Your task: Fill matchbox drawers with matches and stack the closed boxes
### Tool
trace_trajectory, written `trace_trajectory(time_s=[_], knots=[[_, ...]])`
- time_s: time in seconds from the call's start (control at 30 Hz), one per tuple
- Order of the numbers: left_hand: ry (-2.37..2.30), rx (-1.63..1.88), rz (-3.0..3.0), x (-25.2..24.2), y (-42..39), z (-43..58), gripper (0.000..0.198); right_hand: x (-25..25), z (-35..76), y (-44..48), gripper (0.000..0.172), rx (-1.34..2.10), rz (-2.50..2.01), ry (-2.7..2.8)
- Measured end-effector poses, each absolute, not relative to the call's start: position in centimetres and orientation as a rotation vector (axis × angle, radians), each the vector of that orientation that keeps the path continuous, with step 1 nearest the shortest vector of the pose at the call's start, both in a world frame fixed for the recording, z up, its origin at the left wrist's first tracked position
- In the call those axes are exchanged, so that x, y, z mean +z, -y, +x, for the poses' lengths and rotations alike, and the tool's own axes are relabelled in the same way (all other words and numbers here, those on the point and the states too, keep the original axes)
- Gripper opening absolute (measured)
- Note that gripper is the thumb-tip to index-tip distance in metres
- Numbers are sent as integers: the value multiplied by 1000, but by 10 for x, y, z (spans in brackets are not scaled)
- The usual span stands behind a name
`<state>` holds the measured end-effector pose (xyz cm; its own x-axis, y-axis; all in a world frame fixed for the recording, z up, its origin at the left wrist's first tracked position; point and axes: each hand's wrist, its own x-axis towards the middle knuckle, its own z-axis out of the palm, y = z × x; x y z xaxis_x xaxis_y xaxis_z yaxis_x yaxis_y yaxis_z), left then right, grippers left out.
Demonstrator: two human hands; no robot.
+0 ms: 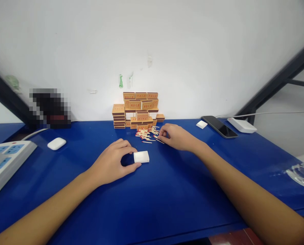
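My left hand (pixel 116 162) grips a small white matchbox tray (pixel 142 157) by its left end, thumb at the near side and forefinger at the far side. The tray lies flat on the blue table, and its inside looks bare. Farther off, my right hand (pixel 174 135) has its fingers pinched together at the right edge of a loose pile of red-tipped matches (pixel 144 133). Matchsticks show at its fingertips; which of them it grips is partly hidden. Just behind the pile stands a stack of yellow-brown matchboxes (pixel 141 105), some turned with their white trays showing.
To the right are a small white square piece (pixel 202 124), a phone (pixel 219 126) and a white flat box (pixel 241 125). A white earphone case (pixel 57 143) and a power strip (pixel 11 158) lie at left. The white wall (pixel 192 61) closes off the back.
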<state>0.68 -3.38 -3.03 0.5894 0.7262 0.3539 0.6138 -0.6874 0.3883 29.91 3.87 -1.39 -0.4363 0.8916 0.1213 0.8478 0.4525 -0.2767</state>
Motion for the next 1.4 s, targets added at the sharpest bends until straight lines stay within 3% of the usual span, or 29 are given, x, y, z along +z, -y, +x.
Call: trace_trajectory(time_s=[0.9,1.1,1.4], knots=[[-1127,711,2616,-32,31,6,30,-10,298,-31,20,230,-1614,2507],[-1132,722,2614,-32,31,6,28,-20,294,-35,12,129,-1602,2398],[-1129,703,2614,-31,31,6,29,-20,300,-41,21,145,-1663,2351]])
